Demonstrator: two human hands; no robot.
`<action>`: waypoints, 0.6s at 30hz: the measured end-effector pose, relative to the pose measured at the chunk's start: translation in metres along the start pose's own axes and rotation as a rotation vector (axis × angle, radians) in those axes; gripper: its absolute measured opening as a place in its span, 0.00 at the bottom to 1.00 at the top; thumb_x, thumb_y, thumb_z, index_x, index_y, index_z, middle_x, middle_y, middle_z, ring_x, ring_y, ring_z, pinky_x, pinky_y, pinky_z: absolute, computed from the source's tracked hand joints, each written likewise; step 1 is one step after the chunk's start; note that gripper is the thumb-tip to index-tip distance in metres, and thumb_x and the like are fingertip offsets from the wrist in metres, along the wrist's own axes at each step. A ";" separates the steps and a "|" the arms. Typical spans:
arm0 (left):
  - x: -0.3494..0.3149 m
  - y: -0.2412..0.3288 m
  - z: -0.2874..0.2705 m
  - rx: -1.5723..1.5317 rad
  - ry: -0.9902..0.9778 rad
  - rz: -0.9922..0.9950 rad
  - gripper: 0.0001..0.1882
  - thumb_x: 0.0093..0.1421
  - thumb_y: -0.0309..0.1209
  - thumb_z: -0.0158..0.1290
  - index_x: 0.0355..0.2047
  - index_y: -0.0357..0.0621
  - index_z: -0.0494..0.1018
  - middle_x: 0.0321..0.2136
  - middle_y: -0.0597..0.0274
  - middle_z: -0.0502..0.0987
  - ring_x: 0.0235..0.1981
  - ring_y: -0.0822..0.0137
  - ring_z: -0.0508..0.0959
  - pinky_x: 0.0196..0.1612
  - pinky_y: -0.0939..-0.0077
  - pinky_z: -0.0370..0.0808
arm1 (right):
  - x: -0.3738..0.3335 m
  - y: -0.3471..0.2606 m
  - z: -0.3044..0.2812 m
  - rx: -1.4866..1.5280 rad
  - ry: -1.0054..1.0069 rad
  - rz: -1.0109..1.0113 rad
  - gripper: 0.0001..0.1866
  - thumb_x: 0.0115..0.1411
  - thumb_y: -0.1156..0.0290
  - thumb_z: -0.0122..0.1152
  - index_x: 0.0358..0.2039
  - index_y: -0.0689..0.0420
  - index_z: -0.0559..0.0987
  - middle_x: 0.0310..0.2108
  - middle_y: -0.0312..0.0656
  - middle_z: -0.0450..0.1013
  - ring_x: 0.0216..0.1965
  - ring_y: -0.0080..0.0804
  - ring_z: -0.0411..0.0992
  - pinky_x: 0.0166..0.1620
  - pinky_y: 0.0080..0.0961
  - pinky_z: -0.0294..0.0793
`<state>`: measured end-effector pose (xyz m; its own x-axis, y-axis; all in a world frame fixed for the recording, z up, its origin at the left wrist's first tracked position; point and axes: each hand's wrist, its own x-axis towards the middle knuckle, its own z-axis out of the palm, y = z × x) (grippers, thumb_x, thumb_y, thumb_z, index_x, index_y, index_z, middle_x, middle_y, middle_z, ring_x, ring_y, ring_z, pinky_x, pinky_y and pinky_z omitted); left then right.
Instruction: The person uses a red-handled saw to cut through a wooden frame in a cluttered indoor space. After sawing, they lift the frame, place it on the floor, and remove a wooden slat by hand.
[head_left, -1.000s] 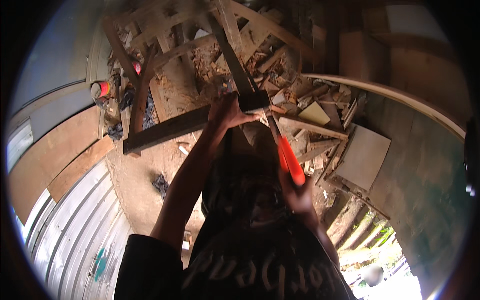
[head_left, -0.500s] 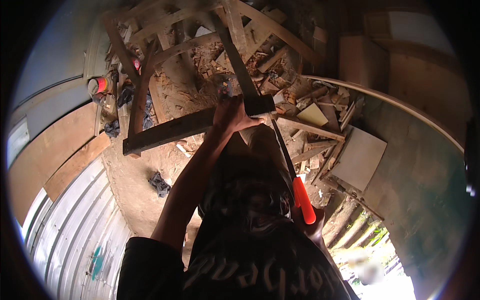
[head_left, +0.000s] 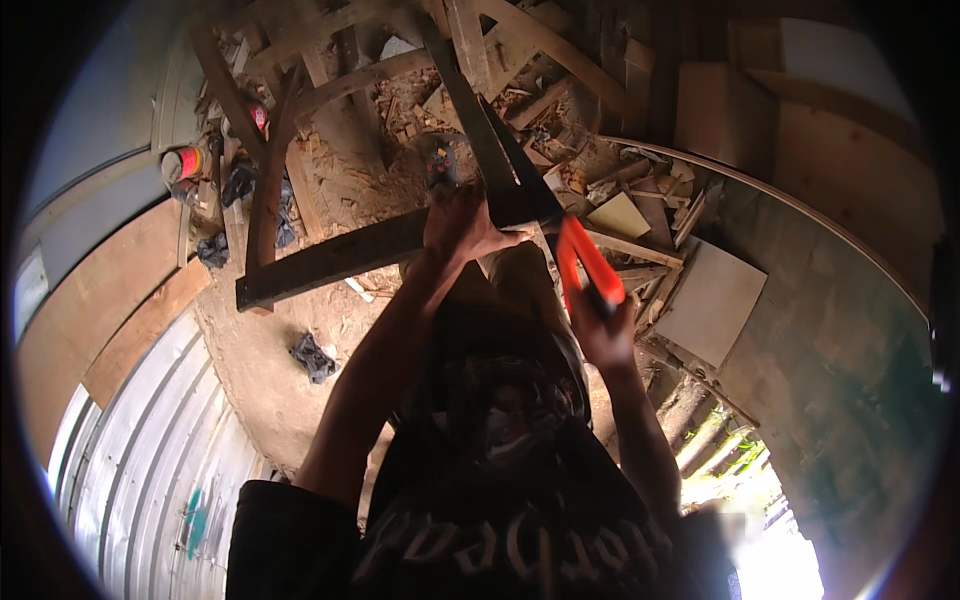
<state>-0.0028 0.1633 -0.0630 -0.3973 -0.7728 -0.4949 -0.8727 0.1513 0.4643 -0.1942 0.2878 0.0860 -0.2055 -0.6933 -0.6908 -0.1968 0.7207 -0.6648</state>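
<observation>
My left hand is closed over a dark wooden beam, close to its right end, with the thumb stretched along the near side. The beam lies across the top of a rough wooden trestle. My right hand grips the orange handle of a handsaw and is slightly blurred. The saw's dark blade points away and to the left, across the beam's right end beside my left hand. Whether its teeth bite into the wood cannot be made out.
Wood offcuts and shavings litter the ground beyond and to the right. A pale flat board leans at the right. A black crumpled rag lies on the floor, and a tin stands at left. Corrugated metal sheeting lines the left.
My right hand has pushed the saw forward and up, bringing its handle near the beam and its blade beyond it. My left hand keeps its grip on the beam.
</observation>
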 end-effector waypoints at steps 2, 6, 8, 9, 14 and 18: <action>0.007 -0.004 -0.007 -0.082 0.032 0.035 0.47 0.40 0.64 0.65 0.50 0.39 0.72 0.45 0.45 0.77 0.46 0.50 0.80 0.49 0.55 0.76 | 0.026 -0.010 0.020 -0.094 0.049 -0.089 0.11 0.63 0.68 0.61 0.30 0.64 0.78 0.17 0.32 0.69 0.18 0.25 0.65 0.23 0.27 0.62; 0.003 -0.015 0.006 -0.096 0.027 -0.030 0.41 0.39 0.58 0.68 0.50 0.49 0.74 0.44 0.48 0.79 0.46 0.52 0.80 0.49 0.55 0.77 | -0.083 -0.017 -0.020 -0.067 0.048 0.134 0.06 0.57 0.77 0.63 0.24 0.61 0.77 0.13 0.30 0.64 0.18 0.19 0.66 0.24 0.21 0.63; 0.004 -0.012 0.005 -0.090 0.124 -0.008 0.40 0.38 0.57 0.69 0.47 0.45 0.75 0.37 0.49 0.80 0.41 0.51 0.81 0.49 0.55 0.76 | -0.100 0.007 -0.032 -0.093 0.095 0.022 0.07 0.59 0.78 0.59 0.23 0.59 0.74 0.14 0.30 0.65 0.19 0.17 0.65 0.25 0.19 0.62; 0.004 -0.011 0.004 -0.080 0.207 0.014 0.39 0.38 0.57 0.69 0.45 0.43 0.76 0.34 0.50 0.81 0.39 0.51 0.82 0.50 0.55 0.76 | -0.109 0.016 -0.041 -0.116 0.118 -0.028 0.08 0.59 0.78 0.57 0.23 0.59 0.73 0.15 0.30 0.65 0.19 0.16 0.65 0.26 0.17 0.62; 0.007 -0.002 -0.024 -0.093 -0.130 -0.025 0.48 0.40 0.64 0.66 0.49 0.34 0.73 0.46 0.46 0.76 0.50 0.53 0.77 0.55 0.57 0.71 | 0.013 0.005 0.025 0.032 0.110 -0.140 0.06 0.62 0.76 0.61 0.33 0.54 0.72 0.22 0.29 0.68 0.21 0.15 0.65 0.25 0.19 0.63; 0.008 -0.016 -0.025 -0.107 -0.085 -0.039 0.47 0.40 0.64 0.66 0.47 0.33 0.74 0.44 0.48 0.78 0.48 0.54 0.79 0.53 0.58 0.73 | -0.081 -0.003 -0.033 -0.056 0.025 0.027 0.08 0.60 0.72 0.62 0.28 0.54 0.72 0.17 0.29 0.65 0.18 0.13 0.62 0.23 0.16 0.58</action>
<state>0.0154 0.1395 -0.0566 -0.3905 -0.7213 -0.5720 -0.8544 0.0526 0.5170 -0.2089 0.3416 0.1533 -0.2354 -0.6738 -0.7004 -0.2437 0.7385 -0.6286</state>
